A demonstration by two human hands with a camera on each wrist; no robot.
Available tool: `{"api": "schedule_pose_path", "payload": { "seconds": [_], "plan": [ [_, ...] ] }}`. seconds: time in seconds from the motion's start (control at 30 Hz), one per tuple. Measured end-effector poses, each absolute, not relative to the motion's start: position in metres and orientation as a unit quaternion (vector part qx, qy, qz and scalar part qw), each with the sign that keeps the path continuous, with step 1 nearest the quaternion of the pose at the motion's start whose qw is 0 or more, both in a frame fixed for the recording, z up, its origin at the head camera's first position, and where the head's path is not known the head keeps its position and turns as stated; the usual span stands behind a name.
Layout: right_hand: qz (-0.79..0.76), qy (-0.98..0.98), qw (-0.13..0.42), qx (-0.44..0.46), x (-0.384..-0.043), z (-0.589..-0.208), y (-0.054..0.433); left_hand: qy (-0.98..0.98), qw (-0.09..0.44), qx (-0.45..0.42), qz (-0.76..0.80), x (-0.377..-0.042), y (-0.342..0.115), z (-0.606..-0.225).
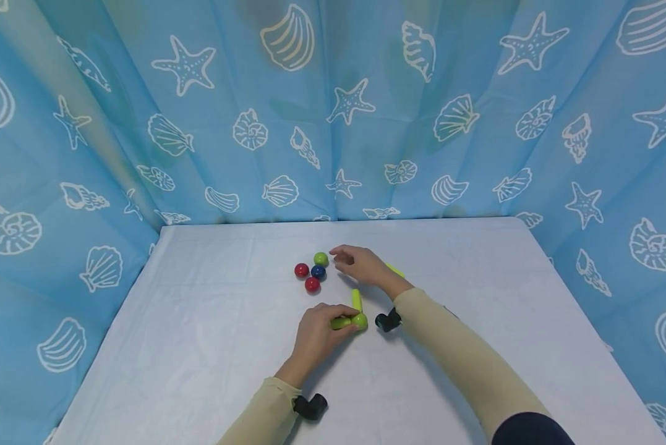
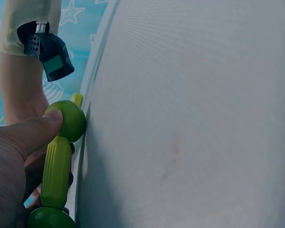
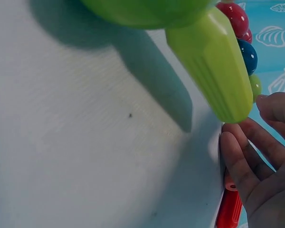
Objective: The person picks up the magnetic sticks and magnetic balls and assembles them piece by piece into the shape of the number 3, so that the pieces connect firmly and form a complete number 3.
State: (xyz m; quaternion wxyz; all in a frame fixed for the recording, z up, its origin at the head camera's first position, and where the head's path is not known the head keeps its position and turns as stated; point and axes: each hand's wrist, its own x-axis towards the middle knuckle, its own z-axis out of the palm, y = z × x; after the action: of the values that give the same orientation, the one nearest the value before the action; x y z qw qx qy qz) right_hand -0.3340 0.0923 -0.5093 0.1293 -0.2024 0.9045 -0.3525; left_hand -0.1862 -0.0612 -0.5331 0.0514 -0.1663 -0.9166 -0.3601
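Observation:
My left hand (image 1: 318, 334) holds a joined piece of green balls and yellow-green rods. Its thumb presses on one green ball (image 2: 71, 121), and a ribbed rod (image 2: 56, 171) links that ball to a second green ball (image 2: 52, 218) lower down. Another yellow-green rod (image 1: 357, 300) sticks out from the ball toward the back of the table. My right hand (image 1: 360, 264) reaches over the tabletop, fingers loosely bent and nothing in them. Closest to its fingertips is a loose green ball (image 1: 321, 258), grouped with a blue ball (image 1: 318, 272) and two red balls (image 1: 302, 270).
A yellow-green rod (image 1: 395, 270) lies partly hidden behind my right wrist. Beyond the right fingers, a red rod (image 3: 229, 209) shows in the right wrist view. A white cloth (image 1: 210, 346) covers the table, with a blue shell-print curtain (image 1: 333, 142) along its back and sides.

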Motion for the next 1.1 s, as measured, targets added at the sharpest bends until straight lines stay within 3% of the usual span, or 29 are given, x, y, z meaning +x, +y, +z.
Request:
{"api": "schedule_pose_path", "payload": {
  "seconds": [1.1],
  "plan": [
    [-0.322, 0.913, 0.147, -0.204, -0.347, -0.510, 0.067, -0.918, 0.056, -0.172, -0.353, -0.187, -0.063, -0.533]
  ]
}}
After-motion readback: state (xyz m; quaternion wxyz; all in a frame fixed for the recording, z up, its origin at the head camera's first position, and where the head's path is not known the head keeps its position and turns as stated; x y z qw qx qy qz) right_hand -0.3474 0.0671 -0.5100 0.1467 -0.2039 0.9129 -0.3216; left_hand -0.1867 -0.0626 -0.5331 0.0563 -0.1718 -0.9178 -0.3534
